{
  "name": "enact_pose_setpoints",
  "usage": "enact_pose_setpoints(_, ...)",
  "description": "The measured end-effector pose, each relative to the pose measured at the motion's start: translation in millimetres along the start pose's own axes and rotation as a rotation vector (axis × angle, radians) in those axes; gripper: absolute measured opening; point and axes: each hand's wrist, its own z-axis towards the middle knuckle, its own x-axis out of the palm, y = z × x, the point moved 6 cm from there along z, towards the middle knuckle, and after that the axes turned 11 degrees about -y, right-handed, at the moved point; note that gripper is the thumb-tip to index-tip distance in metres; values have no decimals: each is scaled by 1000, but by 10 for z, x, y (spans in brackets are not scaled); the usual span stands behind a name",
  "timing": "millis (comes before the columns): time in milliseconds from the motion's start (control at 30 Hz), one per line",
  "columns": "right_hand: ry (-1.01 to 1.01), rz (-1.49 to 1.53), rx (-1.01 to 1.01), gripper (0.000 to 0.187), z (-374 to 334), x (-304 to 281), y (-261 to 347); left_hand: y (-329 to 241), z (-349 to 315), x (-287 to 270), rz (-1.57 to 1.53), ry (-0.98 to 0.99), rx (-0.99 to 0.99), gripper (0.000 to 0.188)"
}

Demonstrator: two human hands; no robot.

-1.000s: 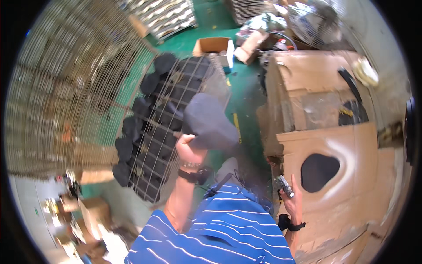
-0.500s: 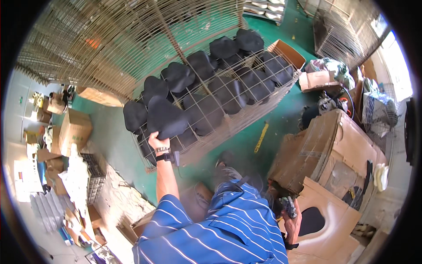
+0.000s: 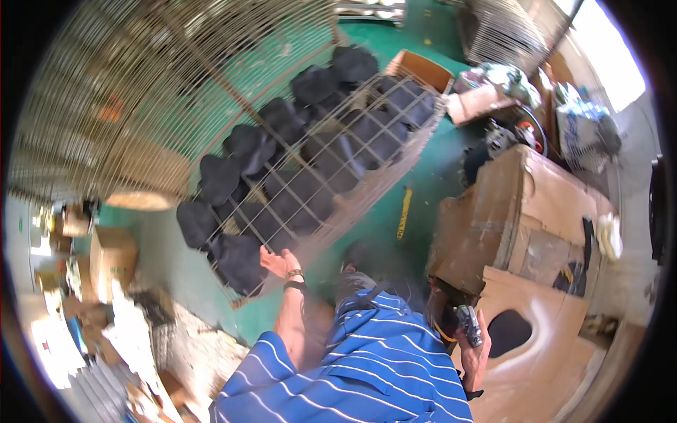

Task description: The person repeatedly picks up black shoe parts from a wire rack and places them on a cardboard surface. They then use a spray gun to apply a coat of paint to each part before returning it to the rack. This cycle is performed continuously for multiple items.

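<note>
The left hand (image 3: 281, 264), fingers seemingly parted, is beside a black pad (image 3: 238, 264) the wire rack (image 3: 383, 174) supports. The right hand (image 3: 475, 356) clasps a metal tool (image 3: 470, 326).

The wire rack (image 3: 363, 192) bore six black pads (image 3: 282, 120) along its far edge; the cardboard sheet (image 3: 518, 294) bore one pad (image 3: 509, 334) near its left edge. One spray gun (image 3: 470, 326) showed.

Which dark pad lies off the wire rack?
The dark pad on the cardboard, beside the right hand; the others lie on the wire rack.
</note>
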Motion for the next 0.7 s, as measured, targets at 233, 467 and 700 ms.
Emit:
enact_pose_setpoints(233,-409,-20,212,53,-513,-1002,-3,-1161,-1767,1106,-208,1806,83,46)
enact_pose_setpoints(467,-906,-116,317,47,-1419,-1856,-228,-21,-2337,1946,358,1987,-76,39)
enact_pose_setpoints(700,-1032,37,450,47,-2292,-1563,-572,-559,-2640,1886,508,2020,262,37)
